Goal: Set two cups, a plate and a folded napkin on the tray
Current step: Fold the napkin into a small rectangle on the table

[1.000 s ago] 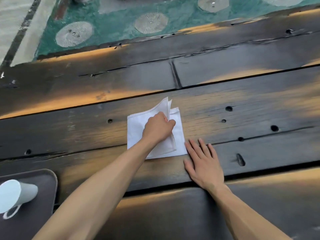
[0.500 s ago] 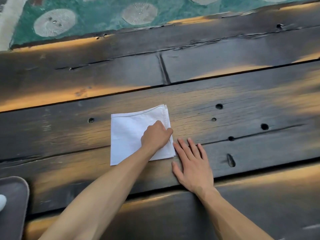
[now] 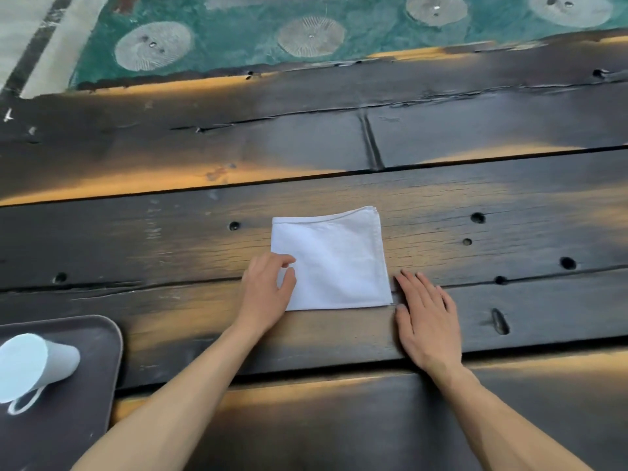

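A white napkin [image 3: 336, 260] lies folded into a flat square on the dark wooden table [image 3: 475, 185]. My left hand [image 3: 268, 290] rests on its lower-left corner, with thumb and forefinger pinched on the cloth edge. My right hand [image 3: 424, 317] lies flat and open on the table, its fingertips touching the napkin's lower-right corner. At the lower left, a dark tray [image 3: 102, 351] holds a white cup [image 3: 34, 365] with its handle toward me. I see no plate and no second cup.
The table is made of rough planks with gaps, knots and several holes [image 3: 567, 263]. Beyond its far edge is a green patterned floor [image 3: 238, 35]. The tray runs off the frame's left and bottom edges.
The napkin's raised layers have been laid flat into a square. My left hand moved from the napkin's right side to its lower-left corner. My right hand stayed flat beside it.
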